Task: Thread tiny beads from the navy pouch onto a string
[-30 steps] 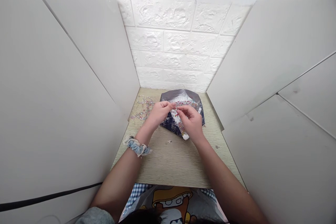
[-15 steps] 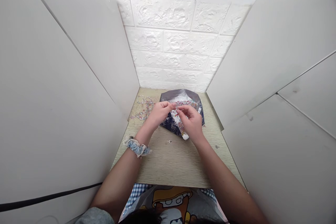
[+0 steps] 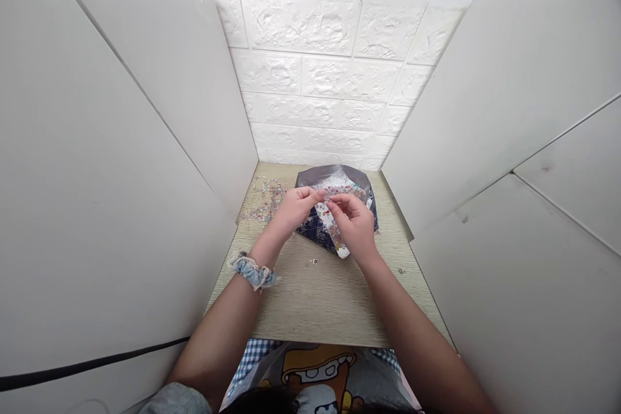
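Observation:
My left hand [image 3: 297,206] is closed in a pinch, thumb against forefinger, seemingly on a fine clear thread that barely shows. Facing it, my right hand [image 3: 353,220] also pinches, its fingertips almost touching the left ones; whatever sits between them is too small to make out. Both hands are held over a dark blue bag [image 3: 314,231] with its silver lining [image 3: 342,176] spread open. Many small coloured beads [image 3: 356,192] lie on that lining, partly hidden by my right hand. Left of the bag, strands of strung beads [image 3: 266,212] lie in a loose tangle.
The narrow wooden table [image 3: 320,304] is walled in by pale panels [image 3: 194,110] on the left and further panels [image 3: 485,142] on the right. White brick-pattern wall [image 3: 310,77] closes the back. Small bits [image 3: 314,261] lie on the tabletop, and a scrunchie [image 3: 255,272] circles my left wrist.
Almost nothing differs. My right fingertips have shifted very slightly at the pinch; my left hand, the bag and the bead strands stay where they were.

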`<state>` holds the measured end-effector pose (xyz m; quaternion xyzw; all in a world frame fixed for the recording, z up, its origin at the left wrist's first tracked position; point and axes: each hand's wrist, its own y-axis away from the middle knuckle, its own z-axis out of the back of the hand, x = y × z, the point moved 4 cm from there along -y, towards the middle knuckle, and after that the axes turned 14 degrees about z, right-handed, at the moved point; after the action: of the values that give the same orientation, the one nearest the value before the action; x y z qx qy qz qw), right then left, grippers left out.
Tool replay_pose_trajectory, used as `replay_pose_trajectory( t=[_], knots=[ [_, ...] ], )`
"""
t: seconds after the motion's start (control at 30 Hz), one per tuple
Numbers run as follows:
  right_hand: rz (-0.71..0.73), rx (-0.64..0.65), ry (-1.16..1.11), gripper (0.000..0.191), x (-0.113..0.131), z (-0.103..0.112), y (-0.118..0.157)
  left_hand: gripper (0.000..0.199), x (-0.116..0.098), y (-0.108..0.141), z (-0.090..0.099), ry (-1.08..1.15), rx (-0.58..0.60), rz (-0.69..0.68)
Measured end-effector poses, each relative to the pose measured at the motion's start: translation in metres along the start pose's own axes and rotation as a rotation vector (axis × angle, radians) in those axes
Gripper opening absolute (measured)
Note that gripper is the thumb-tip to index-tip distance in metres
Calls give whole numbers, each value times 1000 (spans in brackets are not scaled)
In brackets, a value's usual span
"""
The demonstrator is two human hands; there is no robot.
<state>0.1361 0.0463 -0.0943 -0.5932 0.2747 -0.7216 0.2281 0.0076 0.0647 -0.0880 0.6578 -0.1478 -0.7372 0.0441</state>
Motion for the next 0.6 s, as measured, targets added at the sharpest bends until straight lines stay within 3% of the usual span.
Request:
replay_pose_trajectory(
  t=[0.6],
  knots=[
    [9,-5,0,10,0,-1,0,40,-1,0,0,-25,-7,7]
  ],
)
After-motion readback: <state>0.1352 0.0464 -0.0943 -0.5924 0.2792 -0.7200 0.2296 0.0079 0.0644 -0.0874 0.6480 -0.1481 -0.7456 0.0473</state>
